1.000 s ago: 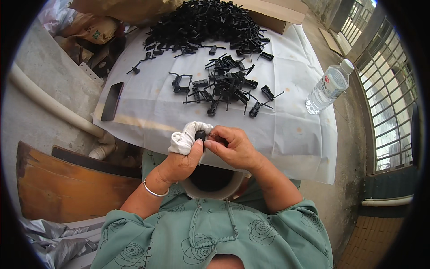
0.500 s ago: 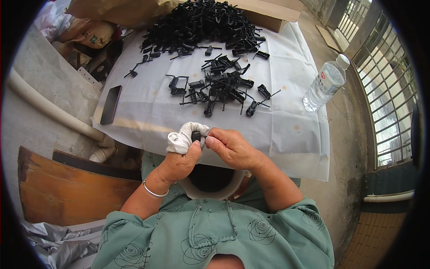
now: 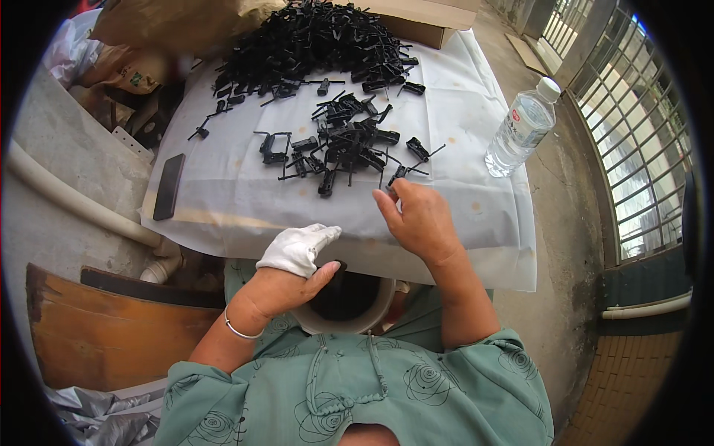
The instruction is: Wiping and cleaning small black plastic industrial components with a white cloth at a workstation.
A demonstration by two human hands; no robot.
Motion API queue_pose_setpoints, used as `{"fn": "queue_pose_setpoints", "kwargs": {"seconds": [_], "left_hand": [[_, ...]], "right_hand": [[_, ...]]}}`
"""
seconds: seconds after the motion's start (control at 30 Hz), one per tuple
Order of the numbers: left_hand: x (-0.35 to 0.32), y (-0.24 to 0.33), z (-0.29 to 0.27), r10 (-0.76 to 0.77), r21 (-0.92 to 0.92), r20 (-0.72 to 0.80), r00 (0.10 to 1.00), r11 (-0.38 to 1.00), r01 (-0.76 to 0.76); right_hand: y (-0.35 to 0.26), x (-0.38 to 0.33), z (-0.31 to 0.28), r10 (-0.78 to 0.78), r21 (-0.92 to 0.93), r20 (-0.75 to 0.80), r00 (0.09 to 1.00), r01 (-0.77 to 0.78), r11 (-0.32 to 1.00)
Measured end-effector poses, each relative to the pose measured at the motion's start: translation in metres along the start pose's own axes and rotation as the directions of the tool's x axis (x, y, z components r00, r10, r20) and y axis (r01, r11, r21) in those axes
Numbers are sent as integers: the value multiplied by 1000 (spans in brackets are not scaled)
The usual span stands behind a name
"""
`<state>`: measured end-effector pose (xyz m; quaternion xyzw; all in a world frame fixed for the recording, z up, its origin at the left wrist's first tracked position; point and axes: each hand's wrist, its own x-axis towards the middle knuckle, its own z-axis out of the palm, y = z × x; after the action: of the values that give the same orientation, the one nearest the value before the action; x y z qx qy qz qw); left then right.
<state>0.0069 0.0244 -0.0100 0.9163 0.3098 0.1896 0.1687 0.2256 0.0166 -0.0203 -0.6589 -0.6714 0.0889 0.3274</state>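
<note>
Closest to me, the green patterned top (image 3: pixel 357 379) fills the foreground, and just past it sits a bucket (image 3: pixel 384 301), dark inside, tucked under the table's near edge. And here's the left hand (image 3: pixel 299 256), right at that edge, white glove (image 3: pixel 291 250) over the fingers, thumb bare and standing well away from them. A small dark thing shows just past the thumb tip, too blurred to name.

Now the right hand (image 3: pixel 422 221), over the edge and above the sheet, its fingertips at a black clip (image 3: pixel 399 175) on the near right side of the small cluster (image 3: pixel 353 137). Thumb and forefinger look apart, but I can't tell whether the fingers have hold of the clip, as they partly cover it.

Bare sheet lies between the left hand and the cluster, with another open stretch over to the right. Along the left edge lies a dark phone (image 3: pixel 169 186); near the right edge stands a clear bottle (image 3: pixel 523 128) with a white cap.

The white sheet (image 3: pixel 242 186) is creased and spotted, drooping over the near edge. At the far end, a big heap (image 3: pixel 312 48) of black clips, a cardboard box (image 3: pixel 413 26) behind its right side, brown paper (image 3: pixel 175 26) to its left. Off left, a pale pipe (image 3: pixel 82 193) by the wall; off right, a strip of concrete floor (image 3: pixel 558 223), then a barred window (image 3: pixel 639 141).
</note>
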Motion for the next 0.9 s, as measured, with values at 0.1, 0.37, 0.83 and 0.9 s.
{"fn": "queue_pose_setpoints", "kwargs": {"seconds": [0.1, 0.37, 0.83, 0.9], "left_hand": [[3, -2, 3, -18, -72, -52, 999, 997, 14], [0, -8, 10, -450, -708, -75, 890, 652, 270], [-8, -12, -11, -247, -820, 409, 879, 322, 472], [-7, -10, 4, -227, -866, 226, 947, 398, 302]], "right_hand": [[16, 13, 7, 212, -286, -101, 972, -232, 930], [4, 2, 6, -140, 61, 15, 990, 139, 988], [-36, -9, 20, -86, 586, 486, 870, -251, 771], [-33, -10, 28, -91, 644, 382, 919, -194, 740]]}}
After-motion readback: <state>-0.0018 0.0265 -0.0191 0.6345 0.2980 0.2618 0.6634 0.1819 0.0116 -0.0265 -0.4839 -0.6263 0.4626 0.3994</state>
